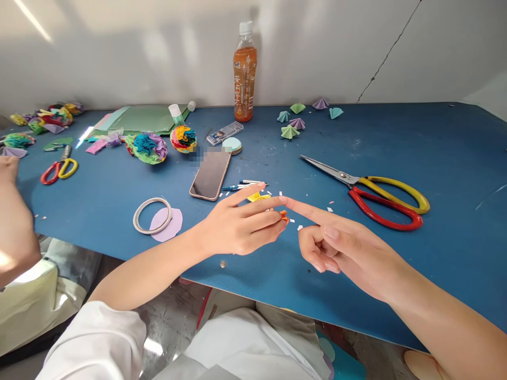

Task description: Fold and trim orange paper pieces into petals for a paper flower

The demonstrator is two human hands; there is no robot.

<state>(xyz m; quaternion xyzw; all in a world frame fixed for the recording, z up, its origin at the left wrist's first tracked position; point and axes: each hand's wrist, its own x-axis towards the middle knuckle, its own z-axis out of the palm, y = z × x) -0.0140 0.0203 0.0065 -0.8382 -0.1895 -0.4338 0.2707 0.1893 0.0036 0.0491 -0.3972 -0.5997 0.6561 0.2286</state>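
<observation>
The smartphone [209, 175] lies on the blue table [396, 285], and the person's two hands meet to the right of it, on its near side. The left hand [242, 224] is mostly open, back upward, its fingers nearly straight and slightly spread. An orange piece [284, 216], right of the phone, shows at its lower fingertips; whether these grip it cannot be told, since the fingers hide most of it. A yellow piece [256, 197], nearer the phone on the same side, shows between two of its fingers. The right hand [344, 243], farther right of the phone, points with its index finger, the tip touching or almost touching a left fingertip; its other fingers curl loosely and no object shows in it.

Pens [236, 187] lie just right of the phone, with large scissors [348, 179] well to its right. A tape roll [137, 219] rests partly over a lilac paper disc [177, 221], left of the phone and nearer the person. Behind the phone stands a bottle [244, 84] of orange drink.
</observation>
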